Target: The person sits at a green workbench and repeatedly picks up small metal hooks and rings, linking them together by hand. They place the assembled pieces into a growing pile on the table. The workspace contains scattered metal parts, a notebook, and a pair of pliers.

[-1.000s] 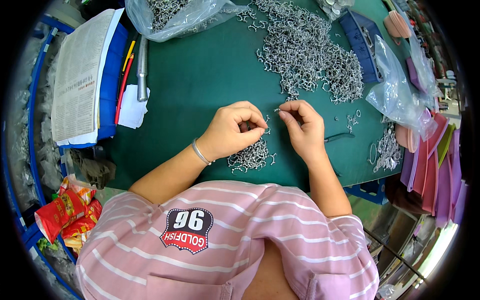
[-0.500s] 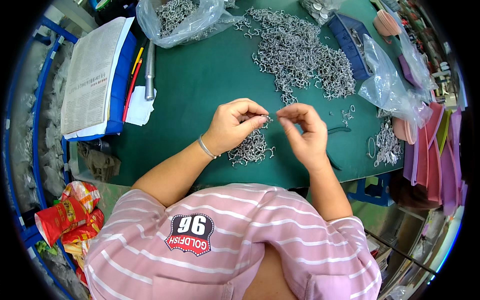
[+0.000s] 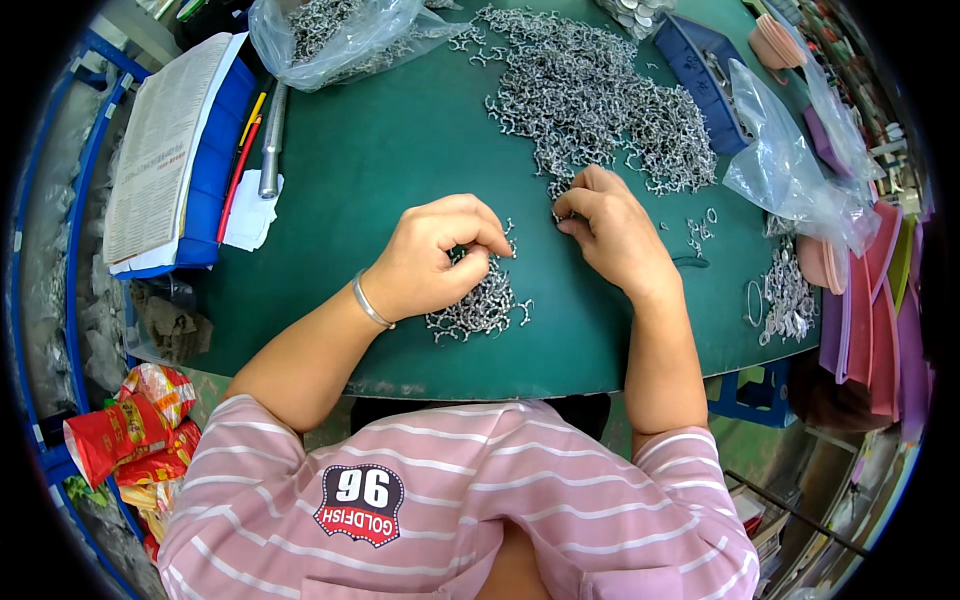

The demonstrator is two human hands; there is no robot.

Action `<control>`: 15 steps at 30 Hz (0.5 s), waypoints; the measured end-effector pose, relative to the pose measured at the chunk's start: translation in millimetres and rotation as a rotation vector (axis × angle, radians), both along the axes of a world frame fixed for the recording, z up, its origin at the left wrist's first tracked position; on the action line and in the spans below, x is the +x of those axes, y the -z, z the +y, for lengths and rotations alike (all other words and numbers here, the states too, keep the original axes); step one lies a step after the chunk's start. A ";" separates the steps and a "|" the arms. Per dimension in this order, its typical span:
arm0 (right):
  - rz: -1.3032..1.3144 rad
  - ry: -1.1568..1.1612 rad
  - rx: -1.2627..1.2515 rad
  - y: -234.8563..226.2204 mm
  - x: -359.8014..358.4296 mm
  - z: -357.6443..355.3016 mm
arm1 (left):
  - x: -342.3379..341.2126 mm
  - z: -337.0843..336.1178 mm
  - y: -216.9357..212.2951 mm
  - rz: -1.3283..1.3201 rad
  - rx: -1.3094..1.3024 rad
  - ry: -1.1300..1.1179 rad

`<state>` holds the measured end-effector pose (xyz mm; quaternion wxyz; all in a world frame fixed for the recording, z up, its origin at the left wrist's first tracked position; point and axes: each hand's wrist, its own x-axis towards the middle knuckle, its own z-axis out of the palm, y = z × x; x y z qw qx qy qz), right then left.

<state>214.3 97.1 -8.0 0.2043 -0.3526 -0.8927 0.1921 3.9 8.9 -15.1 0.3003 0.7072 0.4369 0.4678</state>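
My left hand [image 3: 440, 250] hovers over a small heap of silvery metal hook-like pieces [image 3: 470, 310], its fingers curled and the thumb tip a little apart from the index finger. A few loose pieces lie just beyond those fingertips. My right hand [image 3: 610, 235] is at the near tip of a large pile of similar curved metal pieces [image 3: 570, 90]. Its thumb and fingers pinch around one or more small pieces there; the fingers partly cover them. Green tabletop [image 3: 350, 170] lies under both hands.
At the back left stands a plastic bag [image 3: 330, 45] of metal pieces. A blue tray with newspaper [image 3: 160, 150], pencils [image 3: 240, 180] and a metal rod [image 3: 273, 140] lie left. A blue bin [image 3: 695, 75], clear bag [image 3: 775, 160] and metal rings and tags [image 3: 788, 295] sit right.
My right hand has moved from beside the left hand to the large pile and closed its fingers there. My left hand has loosened its pinch. The whole view has shifted slightly.
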 end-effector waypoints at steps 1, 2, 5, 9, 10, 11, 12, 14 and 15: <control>0.019 -0.012 0.039 -0.3 -0.4 1.3 | -1.3 1.6 2.0 0.030 0.025 0.009; 0.039 -0.026 0.079 0.0 -1.7 3.5 | 0.9 2.2 1.9 0.001 -0.007 -0.024; 0.193 -0.098 -0.026 0.2 -5.9 -3.2 | 6.9 0.3 2.5 -0.032 -0.061 -0.104; 0.324 -0.204 -0.227 -3.5 -19.4 -26.3 | 5.9 -0.7 3.5 0.005 -0.041 -0.096; 0.331 -0.189 -0.281 -4.7 -21.9 -29.8 | 3.6 0.4 5.3 0.014 -0.030 -0.092; 0.345 -0.161 -0.309 -5.2 -22.8 -30.9 | 1.6 0.3 6.9 0.022 -0.022 -0.088; 0.369 -0.125 -0.390 -5.7 -22.2 -30.8 | 1.1 0.3 8.3 0.031 -0.015 -0.083; 0.415 -0.055 -0.550 -6.4 -22.6 -29.2 | 5.8 0.0 5.5 0.002 -0.059 -0.106; 0.413 -0.051 -0.513 -5.8 -22.0 -27.9 | 8.7 -1.4 3.6 -0.018 -0.082 -0.114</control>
